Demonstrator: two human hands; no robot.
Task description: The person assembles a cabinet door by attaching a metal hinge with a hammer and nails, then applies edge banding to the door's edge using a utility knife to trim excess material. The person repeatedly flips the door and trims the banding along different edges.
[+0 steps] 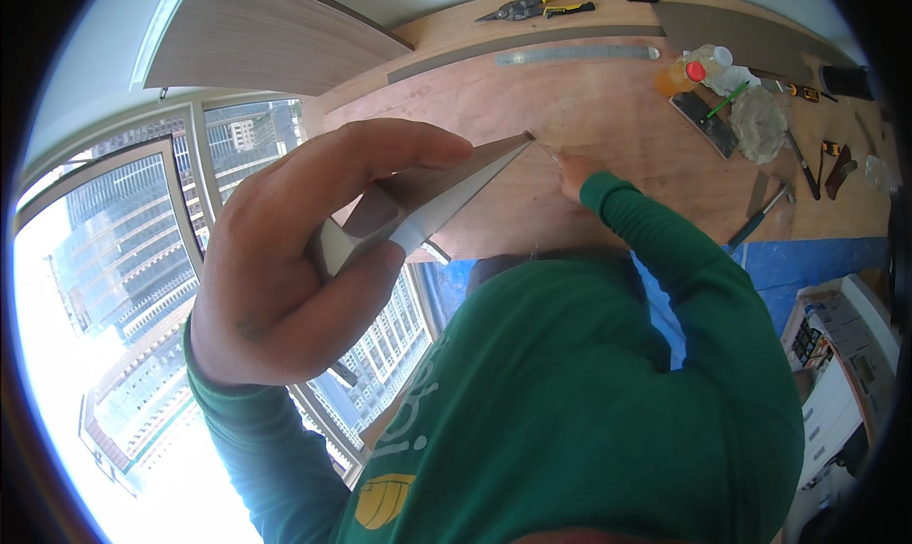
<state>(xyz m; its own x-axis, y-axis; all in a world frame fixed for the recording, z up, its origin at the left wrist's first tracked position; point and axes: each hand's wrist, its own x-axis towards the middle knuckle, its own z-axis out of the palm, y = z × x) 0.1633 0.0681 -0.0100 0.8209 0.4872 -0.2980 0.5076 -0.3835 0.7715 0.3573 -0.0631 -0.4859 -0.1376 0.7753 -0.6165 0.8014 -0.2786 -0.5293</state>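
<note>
Close in front of me, my left hand [285, 249] grips one end of a long trim strip [437, 185] between thumb and curled fingers. The strip has a brown face and a pale, light-grey side, and its near end shows a folded, channel-like profile. It is raised and tilted, narrowing away toward the wooden tabletop. Near its far tip is my right hand [574, 173], fingers closed. A thin, pale piece shows between that hand and the strip's tip, too small to name.
On the plywood tabletop [456, 97] lie a steel ruler [578, 56] and yellow-handled snips [537, 7]. At right are a red-capped bottle [682, 75], a crumpled plastic bag [758, 126], a dark flat box [703, 124] and a hammer [760, 216]. Windows [123, 249] stand at left.
</note>
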